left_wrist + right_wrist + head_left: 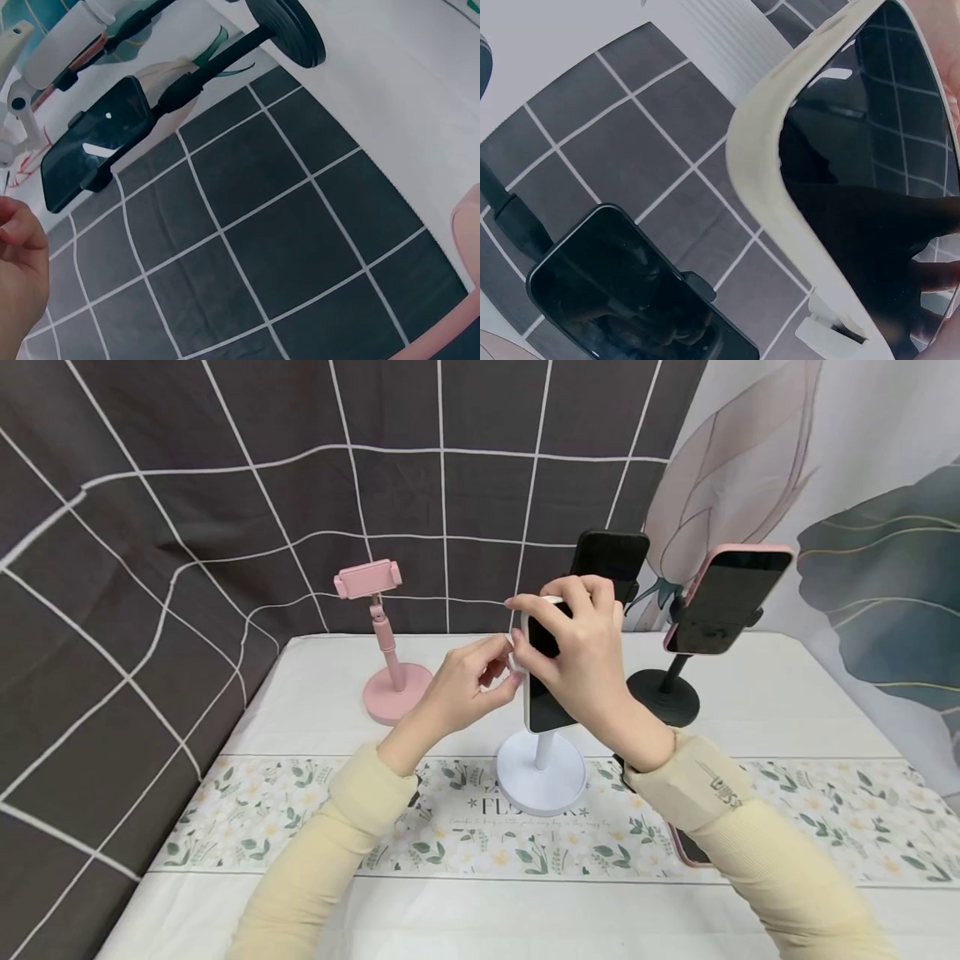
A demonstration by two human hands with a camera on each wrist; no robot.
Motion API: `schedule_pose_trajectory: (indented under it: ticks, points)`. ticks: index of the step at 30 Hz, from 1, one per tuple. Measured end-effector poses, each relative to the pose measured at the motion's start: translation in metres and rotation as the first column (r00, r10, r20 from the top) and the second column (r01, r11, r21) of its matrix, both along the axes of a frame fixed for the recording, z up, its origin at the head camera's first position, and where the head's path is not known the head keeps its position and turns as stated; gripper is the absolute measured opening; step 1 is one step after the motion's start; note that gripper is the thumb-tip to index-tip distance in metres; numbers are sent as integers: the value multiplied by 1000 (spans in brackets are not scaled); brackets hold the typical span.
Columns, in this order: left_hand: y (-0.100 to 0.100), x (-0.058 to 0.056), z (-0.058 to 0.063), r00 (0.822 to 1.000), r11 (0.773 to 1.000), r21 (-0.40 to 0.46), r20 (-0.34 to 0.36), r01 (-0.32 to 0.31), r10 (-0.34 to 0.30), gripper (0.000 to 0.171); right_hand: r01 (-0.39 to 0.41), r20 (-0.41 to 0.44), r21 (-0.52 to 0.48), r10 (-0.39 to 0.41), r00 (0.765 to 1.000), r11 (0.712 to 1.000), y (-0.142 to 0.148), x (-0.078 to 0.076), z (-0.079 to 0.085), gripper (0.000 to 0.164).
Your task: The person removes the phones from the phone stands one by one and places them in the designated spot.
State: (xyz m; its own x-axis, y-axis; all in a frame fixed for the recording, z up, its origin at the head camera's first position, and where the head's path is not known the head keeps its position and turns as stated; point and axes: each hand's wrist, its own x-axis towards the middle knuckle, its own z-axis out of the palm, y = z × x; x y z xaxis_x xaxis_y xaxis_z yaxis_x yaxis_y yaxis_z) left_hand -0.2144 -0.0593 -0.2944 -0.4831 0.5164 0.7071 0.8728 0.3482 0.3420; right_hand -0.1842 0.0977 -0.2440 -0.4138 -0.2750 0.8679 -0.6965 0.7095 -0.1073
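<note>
A white-edged phone [551,708] stands tilted on a white phone stand [517,777] with a round base. My right hand [583,647] grips the phone from above, fingers over its top and thumb at its left edge. My left hand [474,687] is at the phone's left side, thumb and index finger pinching at a small white part of the stand's holder. From the right wrist, the white clamp [829,336] shows against the phone's edge. Only part of my left hand [21,262] appears in the left wrist view.
A pink phone stand [393,695] without a phone is at the left. Behind and right are a black phone [611,558] in a holder and a pink-cased phone [731,602] on a black stand [663,697]. Another phone [692,850] lies partly under my right forearm.
</note>
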Motion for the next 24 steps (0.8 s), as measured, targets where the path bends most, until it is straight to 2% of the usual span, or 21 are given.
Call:
schedule_pose_trajectory:
  ticks: [4, 11, 19, 24]
  points:
    - [-1, 2, 2, 1000, 1000, -14, -15, -18, 18, 13, 2, 13, 15, -2, 1000, 1000, -2, 1, 1, 19]
    - [2, 1, -1, 999, 999, 33, 47, 5, -6, 12, 0, 26, 59, -2, 1000, 998, -1, 2, 2, 20]
    - [1, -1, -1, 993, 997, 57, 106, 43, -49, 7, -76, 43, 101, 72, 997, 992, 3, 7, 5, 20]
    - [1, 1, 2, 992, 995, 66, 98, 79, -85, 6, -131, 61, 80, 127, 990, 988, 5, 9, 7, 16]
